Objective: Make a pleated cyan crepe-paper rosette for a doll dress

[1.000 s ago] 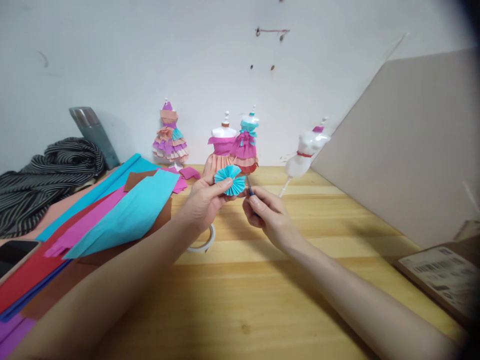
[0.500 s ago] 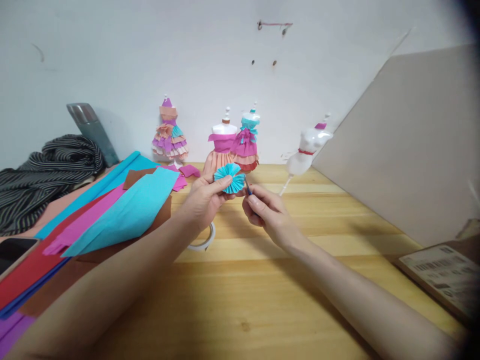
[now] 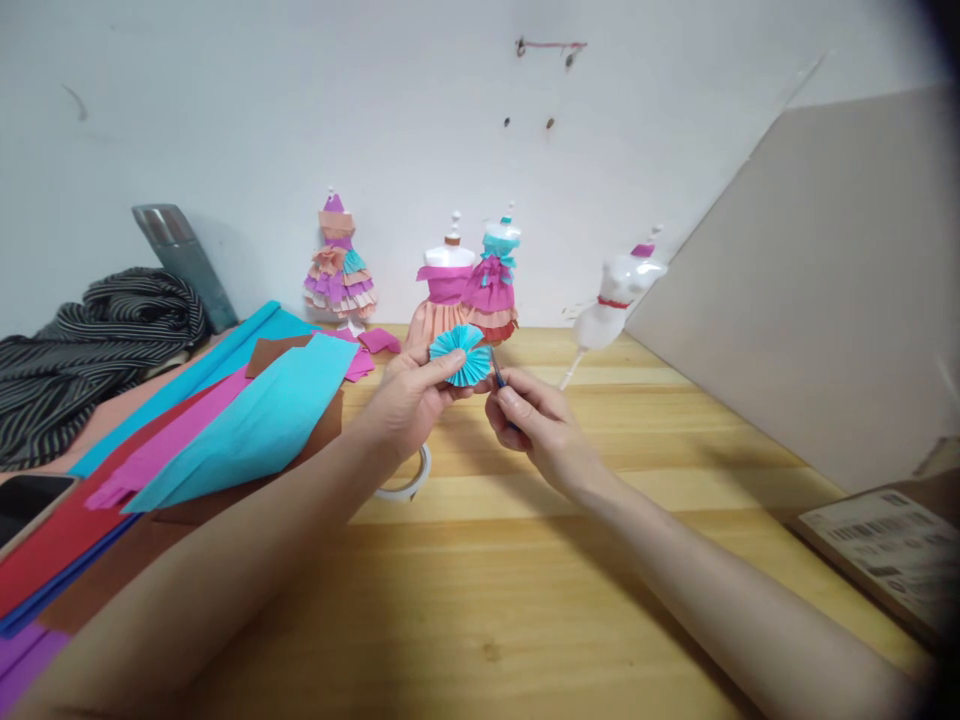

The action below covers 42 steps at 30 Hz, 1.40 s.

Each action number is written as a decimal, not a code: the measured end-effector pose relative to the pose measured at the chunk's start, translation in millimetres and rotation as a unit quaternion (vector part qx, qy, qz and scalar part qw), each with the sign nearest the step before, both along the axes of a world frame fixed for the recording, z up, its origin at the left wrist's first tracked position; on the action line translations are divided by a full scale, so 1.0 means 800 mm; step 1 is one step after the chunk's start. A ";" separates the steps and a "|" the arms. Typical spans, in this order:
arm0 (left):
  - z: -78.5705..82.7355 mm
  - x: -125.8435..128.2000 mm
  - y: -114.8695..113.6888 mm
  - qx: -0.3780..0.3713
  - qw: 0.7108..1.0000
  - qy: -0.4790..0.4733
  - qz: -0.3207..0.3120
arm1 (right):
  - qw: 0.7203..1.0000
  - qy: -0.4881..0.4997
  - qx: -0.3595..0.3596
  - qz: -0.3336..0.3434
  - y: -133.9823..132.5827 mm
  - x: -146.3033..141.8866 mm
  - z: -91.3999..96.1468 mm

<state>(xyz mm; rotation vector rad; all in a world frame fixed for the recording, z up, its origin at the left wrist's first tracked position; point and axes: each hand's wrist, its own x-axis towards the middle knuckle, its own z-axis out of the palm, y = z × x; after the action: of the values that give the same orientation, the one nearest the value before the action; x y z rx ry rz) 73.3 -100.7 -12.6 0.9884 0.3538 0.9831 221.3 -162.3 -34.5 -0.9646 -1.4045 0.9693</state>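
Note:
Between thumb and fingers, my left hand (image 3: 411, 398) holds a round, pleated turquoise paper rosette (image 3: 471, 368) above the table. My right hand (image 3: 534, 412) is closed on small scissors (image 3: 499, 374); their dark pointed blades meet the rosette's right edge, while the handles are mostly hidden in my fingers. Right behind the rosette stands a mini dress form (image 3: 448, 286) in a pink bodice and peach skirt. Beside it is another dress form (image 3: 496, 283) in turquoise and magenta paper. A roll of white tape (image 3: 421, 482) lies below my left wrist, partly covered by it.
Coloured crepe paper sheets (image 3: 255, 430) spread over the table's left side, with a phone (image 3: 30, 505), striped cloth (image 3: 112, 330) and leaning bottle (image 3: 187, 265) nearby. A ruffled dress form (image 3: 339, 265) stands at the back; a bare one (image 3: 619, 300) tilts at right. A labelled cardboard box (image 3: 881, 560) sits front right.
Very little differs: the scissors have shifted slightly at the rosette's right edge. Both hands stay in nearly the same place and keep their hold.

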 end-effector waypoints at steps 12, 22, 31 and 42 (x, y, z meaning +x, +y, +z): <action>-0.003 -0.001 0.001 0.010 1.000 0.014 0.000 | 1.000 -0.013 0.007 0.003 -0.001 0.001 -0.002; -0.003 0.002 0.001 0.016 1.000 -0.005 0.012 | 0.999 -0.030 0.027 -0.010 0.000 0.000 -0.002; -0.003 0.001 -0.001 0.012 1.000 0.002 0.011 | 0.999 -0.027 0.032 -0.019 -0.001 -0.002 -0.003; 0.000 0.002 -0.004 0.008 1.000 0.003 0.011 | 0.998 -0.033 0.043 -0.018 0.001 -0.001 -0.005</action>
<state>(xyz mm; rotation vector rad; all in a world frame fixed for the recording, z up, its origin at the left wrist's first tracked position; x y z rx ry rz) 75.1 -104.0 -12.5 1.0040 0.3629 1.0037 220.8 -161.6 -38.6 -0.9606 -1.4675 0.8502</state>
